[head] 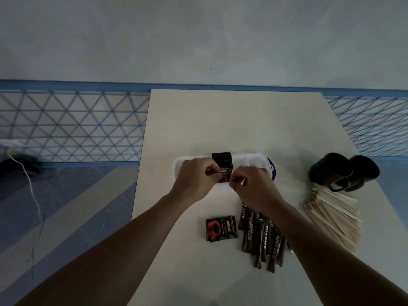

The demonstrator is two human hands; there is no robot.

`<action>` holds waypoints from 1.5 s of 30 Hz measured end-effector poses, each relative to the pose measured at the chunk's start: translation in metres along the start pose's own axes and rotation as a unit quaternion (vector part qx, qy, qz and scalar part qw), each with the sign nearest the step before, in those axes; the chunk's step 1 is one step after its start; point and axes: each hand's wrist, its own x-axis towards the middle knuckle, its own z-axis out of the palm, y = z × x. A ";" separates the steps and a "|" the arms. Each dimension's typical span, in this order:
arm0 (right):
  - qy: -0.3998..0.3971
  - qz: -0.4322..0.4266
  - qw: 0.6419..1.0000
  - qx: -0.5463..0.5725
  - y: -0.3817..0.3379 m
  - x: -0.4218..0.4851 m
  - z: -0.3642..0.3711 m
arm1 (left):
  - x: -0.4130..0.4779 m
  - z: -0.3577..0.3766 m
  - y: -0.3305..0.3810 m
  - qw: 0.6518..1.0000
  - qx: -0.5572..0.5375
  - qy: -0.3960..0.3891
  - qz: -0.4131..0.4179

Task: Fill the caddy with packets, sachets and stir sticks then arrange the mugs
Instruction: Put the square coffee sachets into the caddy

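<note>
Caddy (247, 161), white plastic, is sat roughly dead centre of the pale bench (231, 120), with a stack of dark coffee packets (221, 162) stood upright in its middle compartment. Both hands are parked right over it. The left hand (194, 177) is curled at the 9 o'clock side of the packets, and its grip looks closed on the near edge of the stack, though the fingertips are kinda blurry. The right hand (254, 186) is at the 3 o'clock side, fingers pinched together just beside the packets; whether anything is actually held in that grip can't be told.

One loose coffee packet (221, 228) is left flat on the bench at about 6 o'clock from the caddy. Just beside it, toward 5 o'clock, a fanned pile of brown "CITY CAFE" sachets (261, 239) is partly covered by the right forearm. A heap of wooden stir sticks (333, 215) is spread out at 4 o'clock, and two black mugs (343, 172) are lying tipped on their sides at 3 o'clock, touching each other, just beyond the sticks.
</note>
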 end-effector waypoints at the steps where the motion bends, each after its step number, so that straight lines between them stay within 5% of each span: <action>1: -0.022 0.017 1.000 0.006 0.001 -0.008 0.003 | -0.007 0.003 -0.001 1.000 -0.002 -0.026 -0.004; 6: -0.087 0.056 0.995 -0.008 0.010 -0.040 0.026 | -0.040 0.028 -0.019 0.989 0.068 -0.131 -0.018; 19: -0.077 0.125 0.989 0.007 0.004 -0.087 0.059 | -0.093 0.079 -0.047 0.972 0.208 -0.098 -0.048; 29: -0.096 0.130 0.986 0.046 -0.001 -0.093 0.071 | -0.107 0.078 -0.054 0.987 0.115 -0.071 -0.083; 38: -0.062 0.101 0.992 0.049 -0.008 -0.070 0.039 | -0.089 0.054 -0.035 0.978 0.055 -0.174 -0.102; 45: 0.016 0.098 0.988 0.118 -0.015 -0.044 0.007 | -0.062 0.037 -0.005 0.982 -0.068 -0.111 -0.134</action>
